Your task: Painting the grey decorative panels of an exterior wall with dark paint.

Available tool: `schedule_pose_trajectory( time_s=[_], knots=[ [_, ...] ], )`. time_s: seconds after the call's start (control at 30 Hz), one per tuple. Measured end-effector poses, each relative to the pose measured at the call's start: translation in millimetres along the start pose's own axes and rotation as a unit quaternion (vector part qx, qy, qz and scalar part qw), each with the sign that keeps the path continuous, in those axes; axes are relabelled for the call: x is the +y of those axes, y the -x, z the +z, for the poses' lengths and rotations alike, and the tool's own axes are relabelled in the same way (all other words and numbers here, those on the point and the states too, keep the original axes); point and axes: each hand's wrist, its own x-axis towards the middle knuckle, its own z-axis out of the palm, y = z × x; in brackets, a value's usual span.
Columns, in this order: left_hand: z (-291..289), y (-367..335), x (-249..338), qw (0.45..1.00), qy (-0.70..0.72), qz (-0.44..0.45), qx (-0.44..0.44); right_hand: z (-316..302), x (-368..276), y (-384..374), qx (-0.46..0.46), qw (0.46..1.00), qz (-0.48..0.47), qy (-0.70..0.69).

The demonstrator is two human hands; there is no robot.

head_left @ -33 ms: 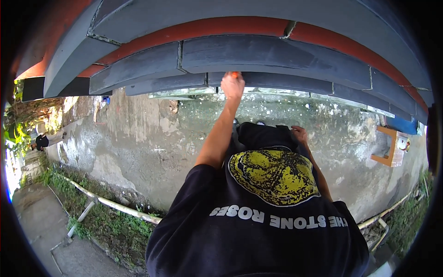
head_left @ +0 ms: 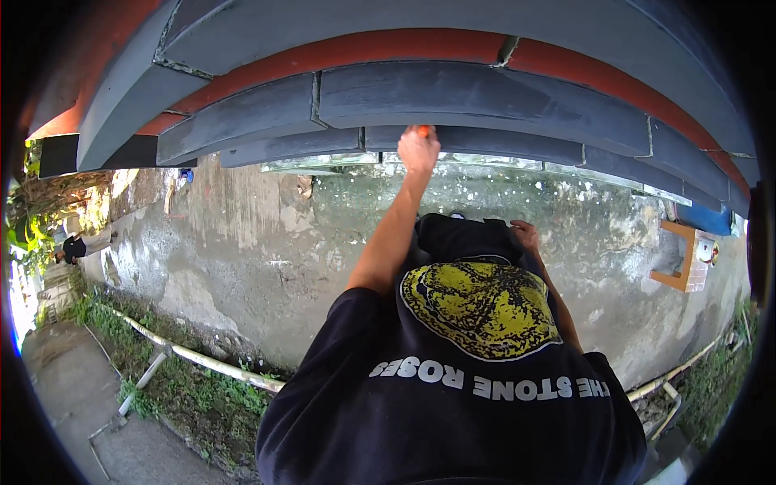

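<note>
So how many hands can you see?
2. The left hand reaches up to the grey blocks, holding an orange thing. The right hand rests on the dark trousers. A far-off person at the left may hide more.

Daylight falls on an outdoor yard. Across the top runs a wall of dark grey rectangular blocks (head_left: 477, 97) laid in courses, with a band of orange-red painted surface (head_left: 380, 47) showing between them. Below lies a rough, stained grey concrete floor (head_left: 259, 242), cracked and patched with pale marks. Along its lower edge a white plastic pipe (head_left: 210, 360) runs beside a strip of green weeds (head_left: 186, 388). Near the right edge stands a small orange wooden stool (head_left: 683, 259), just beside a blue sheet (head_left: 711, 220). Leafy green plants (head_left: 32, 234) fill the left edge.
</note>
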Motion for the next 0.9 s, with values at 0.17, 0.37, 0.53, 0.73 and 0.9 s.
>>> schedule_pose_trajectory(
  time_s=[0.17, 0.37, 0.53, 0.73, 0.9],
  knots=[
    [-25, 0, 21, 0.999, 0.050, 0.014, -0.001, 0, 11, 2, -0.001, 0.996, 0.062, -0.066],
    [-65, -26, -36, 0.994, -0.023, -0.058, 0.091, 0, 55, 1, 0.024, 0.990, 0.053, -0.130],
    [-26, 3, 6, 0.999, 0.018, -0.023, 0.017, -3, 39, 7, -0.011, 0.995, 0.013, -0.098],
    [-67, -29, -37, 0.994, -0.048, 0.008, 0.100, 3, 64, 8, 0.024, 0.976, -0.038, -0.212],
    [-57, -10, -42, 0.993, -0.103, -0.020, 0.050, 3, 51, 10, 0.041, 0.980, 0.013, -0.197]
  ],
)
